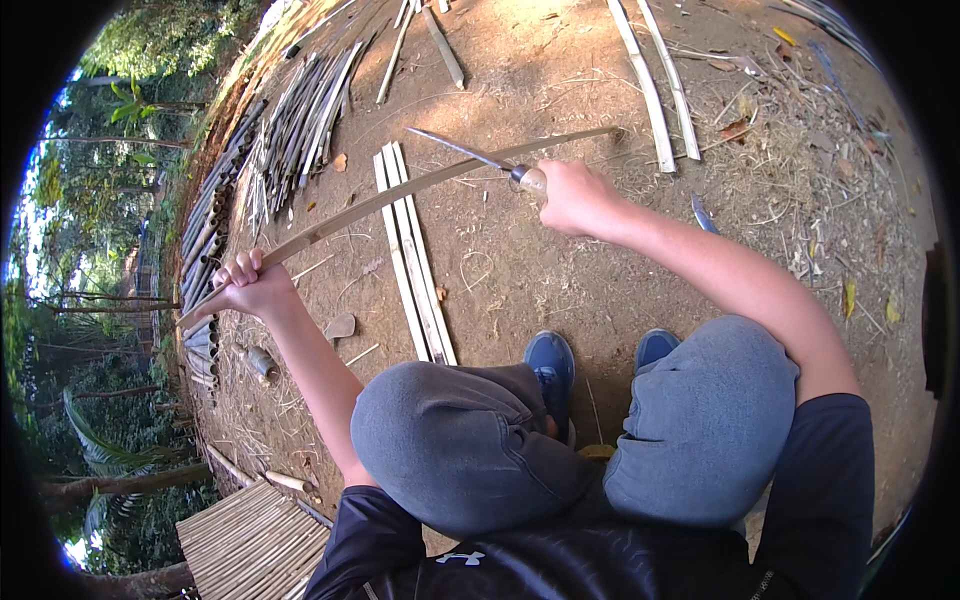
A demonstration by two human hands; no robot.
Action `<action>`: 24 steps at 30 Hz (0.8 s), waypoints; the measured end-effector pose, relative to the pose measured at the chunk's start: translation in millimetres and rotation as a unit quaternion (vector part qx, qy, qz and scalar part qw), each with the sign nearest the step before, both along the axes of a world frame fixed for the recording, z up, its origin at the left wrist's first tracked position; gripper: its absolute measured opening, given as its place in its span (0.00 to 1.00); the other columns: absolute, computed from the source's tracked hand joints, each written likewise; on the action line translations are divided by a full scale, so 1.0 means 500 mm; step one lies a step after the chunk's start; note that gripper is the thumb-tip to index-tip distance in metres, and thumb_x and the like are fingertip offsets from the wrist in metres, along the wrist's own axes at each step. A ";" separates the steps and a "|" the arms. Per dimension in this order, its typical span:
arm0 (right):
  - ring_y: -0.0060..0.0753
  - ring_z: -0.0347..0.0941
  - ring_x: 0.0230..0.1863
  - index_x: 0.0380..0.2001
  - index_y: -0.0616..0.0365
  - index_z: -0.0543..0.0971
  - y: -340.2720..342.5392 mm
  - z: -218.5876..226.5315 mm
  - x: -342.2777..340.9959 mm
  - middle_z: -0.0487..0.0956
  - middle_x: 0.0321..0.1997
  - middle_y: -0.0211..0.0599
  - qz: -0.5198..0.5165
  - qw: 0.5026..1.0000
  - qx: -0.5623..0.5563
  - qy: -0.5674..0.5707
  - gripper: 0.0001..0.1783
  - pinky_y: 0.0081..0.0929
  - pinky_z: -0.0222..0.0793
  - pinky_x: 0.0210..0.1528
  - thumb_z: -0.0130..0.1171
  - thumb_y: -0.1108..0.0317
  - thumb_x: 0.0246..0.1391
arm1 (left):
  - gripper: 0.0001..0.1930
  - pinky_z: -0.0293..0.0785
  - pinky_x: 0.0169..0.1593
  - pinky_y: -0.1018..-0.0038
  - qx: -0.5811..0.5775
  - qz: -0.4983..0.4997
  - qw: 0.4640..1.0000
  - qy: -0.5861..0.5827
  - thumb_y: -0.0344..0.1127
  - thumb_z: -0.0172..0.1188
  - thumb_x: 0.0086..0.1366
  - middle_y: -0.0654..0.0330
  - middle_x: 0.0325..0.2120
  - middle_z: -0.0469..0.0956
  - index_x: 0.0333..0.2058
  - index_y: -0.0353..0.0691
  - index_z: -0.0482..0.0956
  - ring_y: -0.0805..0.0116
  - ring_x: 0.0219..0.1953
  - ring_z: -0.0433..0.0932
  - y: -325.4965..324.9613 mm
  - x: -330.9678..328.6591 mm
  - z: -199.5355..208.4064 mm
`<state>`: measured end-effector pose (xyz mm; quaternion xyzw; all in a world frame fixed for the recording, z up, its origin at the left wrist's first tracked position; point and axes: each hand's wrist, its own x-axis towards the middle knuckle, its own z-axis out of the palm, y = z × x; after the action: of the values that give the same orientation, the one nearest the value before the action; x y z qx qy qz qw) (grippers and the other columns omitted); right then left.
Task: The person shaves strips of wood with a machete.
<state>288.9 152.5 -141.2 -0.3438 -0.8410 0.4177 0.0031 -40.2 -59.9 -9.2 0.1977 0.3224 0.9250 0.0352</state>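
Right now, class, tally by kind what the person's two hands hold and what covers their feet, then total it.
Bamboo strip, in left hand: 1
Knife, in right hand: 1
Blue shoes: 2
Total: 4

Long bamboo strip slanting above ground; knife (thin blade) across it.

The left hand is closed in a fist, knuckles up, its arm stretched out and away from the body. The right hand is also clenched, held farther forward, its forearm angled up from a bent elbow.
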 end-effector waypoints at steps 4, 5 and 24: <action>0.26 0.64 0.20 0.47 0.67 0.73 0.002 -0.003 -0.002 0.74 0.30 0.39 0.004 1.000 -0.017 -0.009 0.18 0.26 0.64 0.18 0.53 0.77 0.51 | 0.41 0.56 0.16 0.80 0.008 -0.005 1.000 -0.005 0.87 0.27 0.48 0.71 0.08 0.54 0.17 0.50 0.61 0.77 0.11 0.53 -0.001 -0.002 0.009; 0.26 0.64 0.20 0.47 0.67 0.73 0.001 0.010 0.002 0.74 0.31 0.39 0.027 1.000 -0.003 -0.004 0.18 0.26 0.65 0.18 0.54 0.77 0.51 | 0.41 0.56 0.16 0.81 0.006 -0.002 1.000 -0.002 0.87 0.28 0.48 0.71 0.08 0.54 0.17 0.50 0.61 0.77 0.11 0.53 -0.002 -0.001 0.010; 0.20 0.60 0.20 0.46 0.63 0.72 0.059 -0.121 0.008 0.70 0.28 0.33 -0.062 0.998 0.010 -0.023 0.12 0.22 0.59 0.16 0.52 0.74 0.58 | 0.41 0.57 0.16 0.80 0.024 -0.010 1.000 -0.006 0.87 0.31 0.48 0.70 0.08 0.56 0.17 0.50 0.63 0.77 0.11 0.54 -0.014 -0.036 0.004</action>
<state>293.1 182.0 -201.6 -0.4046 -0.8220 0.4005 0.0133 -58.3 -66.7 -7.2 0.1961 0.2976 0.9334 0.0414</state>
